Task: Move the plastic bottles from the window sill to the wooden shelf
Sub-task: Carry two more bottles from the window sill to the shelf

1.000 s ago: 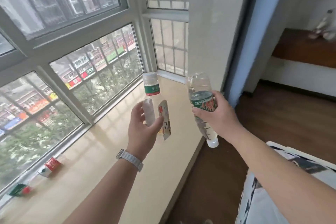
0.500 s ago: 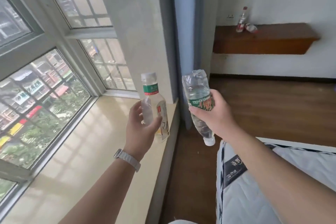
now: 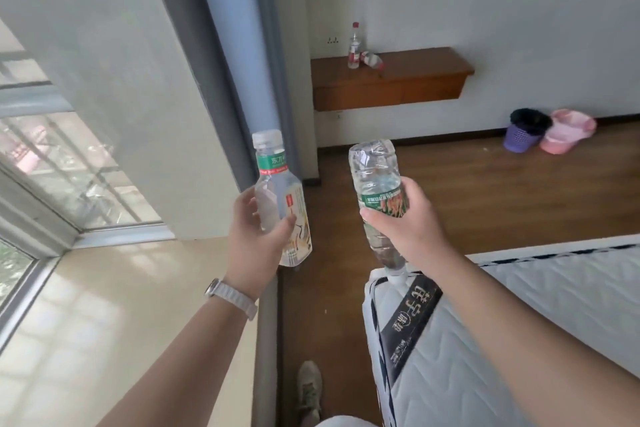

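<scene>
Left hand (image 3: pixel 258 243): fingers curled round the upright white-capped bottle (image 3: pixel 280 198), above the window sill (image 3: pixel 121 305) edge, near left.
Right hand (image 3: pixel 405 225): clamped on the inverted green-label bottle (image 3: pixel 375 177), cap down.
Hands apart.
Wooden shelf (image 3: pixel 415 80), far wall: standing bottle (image 3: pixel 354 45), lying bottle (image 3: pixel 372 61).

Clear glossy plastic bottles (image 3: pixel 281 198); brown polished wooden shelf (image 3: pixel 391 80); smooth glossy cream window sill (image 3: pixel 121 305); quilted cloth mattress (image 3: pixel 519 340).

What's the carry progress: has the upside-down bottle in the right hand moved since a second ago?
Yes. The upside-down bottle has left the window sill edge, moving rightward toward the wooden shelf.
</scene>
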A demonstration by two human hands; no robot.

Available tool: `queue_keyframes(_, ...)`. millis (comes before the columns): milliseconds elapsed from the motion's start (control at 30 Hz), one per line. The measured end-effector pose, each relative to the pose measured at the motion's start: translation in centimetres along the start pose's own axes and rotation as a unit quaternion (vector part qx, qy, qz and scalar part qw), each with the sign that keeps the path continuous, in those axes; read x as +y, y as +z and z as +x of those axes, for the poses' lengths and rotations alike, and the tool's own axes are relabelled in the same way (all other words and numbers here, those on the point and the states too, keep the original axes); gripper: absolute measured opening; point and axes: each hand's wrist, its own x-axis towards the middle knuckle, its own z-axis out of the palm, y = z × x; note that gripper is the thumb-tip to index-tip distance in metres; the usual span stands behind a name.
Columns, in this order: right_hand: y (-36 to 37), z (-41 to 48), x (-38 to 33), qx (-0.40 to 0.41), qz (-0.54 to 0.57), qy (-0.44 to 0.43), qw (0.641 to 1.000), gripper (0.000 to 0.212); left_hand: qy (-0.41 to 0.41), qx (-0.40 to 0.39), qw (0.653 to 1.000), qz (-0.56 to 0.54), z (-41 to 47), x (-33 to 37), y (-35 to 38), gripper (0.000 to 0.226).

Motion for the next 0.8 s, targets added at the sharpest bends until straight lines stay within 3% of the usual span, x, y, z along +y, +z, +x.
queue_keyframes(167,2.6,6.5,-0.8,0.035,-0.015,0.019,0.999,0.049,0.003,-0.026,1.000,-0.014,7.7,-1.2,0.7,0.068)
queue_keyframes(500,10.0,17.7,-3.3,0.052,0.011,0.041,0.998,0.056,0.004,-0.065,0.997,-0.032,21.5,-3.2,0.1,0.067)
queue_keyframes(800,10.5,23.6,-3.6,0.059,-0.032,0.046,0.997,0.050,0.005,-0.096,0.994,-0.047,28.2,-4.4,2.6,0.056)
